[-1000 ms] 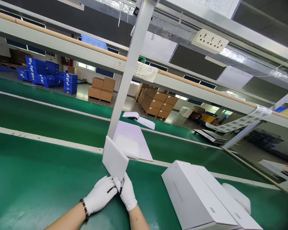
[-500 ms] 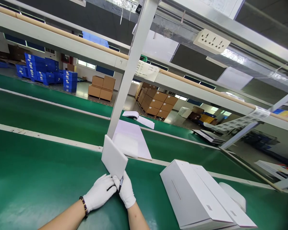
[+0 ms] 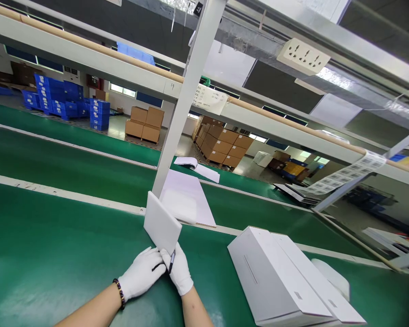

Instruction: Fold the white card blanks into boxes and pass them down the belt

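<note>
My right hand (image 3: 181, 272), in a white glove, has a dark pen (image 3: 172, 262) with a pale section held in its fingers. Beside it, my gloved left hand (image 3: 141, 274) lies palm down over the green surface, fingers stretched out and touching the right hand; no object shows in it. A flat white foam-like slab (image 3: 162, 223) stands on edge just beyond both hands, by the foot of the post. Its lower corner meets the fingertips; whether the fingers grip it is hidden.
Two long white boxes (image 3: 282, 277) lie side by side on the green belt (image 3: 71, 240) at right, with a white rounded piece (image 3: 332, 277) behind. A pale board (image 3: 204, 204) carries a translucent white sheet (image 3: 179, 205). The metal post (image 3: 187, 100) rises ahead; a power strip (image 3: 303, 56) hangs overhead.
Both hands, the pen and the slab stay in place. The view has shifted very slightly, and the hanging label strip at right has swung a little.
</note>
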`<move>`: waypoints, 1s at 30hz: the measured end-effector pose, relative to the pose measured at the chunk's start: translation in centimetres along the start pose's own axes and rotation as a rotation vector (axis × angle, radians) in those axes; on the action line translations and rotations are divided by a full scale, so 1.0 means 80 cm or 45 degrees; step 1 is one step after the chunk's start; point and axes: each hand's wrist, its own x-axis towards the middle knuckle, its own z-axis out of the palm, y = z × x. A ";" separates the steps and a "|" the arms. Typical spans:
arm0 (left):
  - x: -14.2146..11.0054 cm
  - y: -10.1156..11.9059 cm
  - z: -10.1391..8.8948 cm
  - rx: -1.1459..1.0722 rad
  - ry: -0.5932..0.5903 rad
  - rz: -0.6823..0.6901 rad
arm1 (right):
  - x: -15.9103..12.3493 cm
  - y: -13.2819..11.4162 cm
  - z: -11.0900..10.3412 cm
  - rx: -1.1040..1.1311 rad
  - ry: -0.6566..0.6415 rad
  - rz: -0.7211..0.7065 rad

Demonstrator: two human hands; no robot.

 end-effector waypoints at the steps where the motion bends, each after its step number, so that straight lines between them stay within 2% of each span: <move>1: 0.000 0.000 0.001 -0.001 0.000 0.002 | 0.000 0.000 0.000 -0.001 -0.002 -0.002; 19: -0.001 -0.003 0.003 -0.016 0.007 0.014 | -0.001 -0.011 -0.001 0.022 0.001 0.013; 30: 0.000 -0.001 0.002 -0.039 -0.010 -0.021 | 0.000 -0.004 0.001 0.048 0.015 0.014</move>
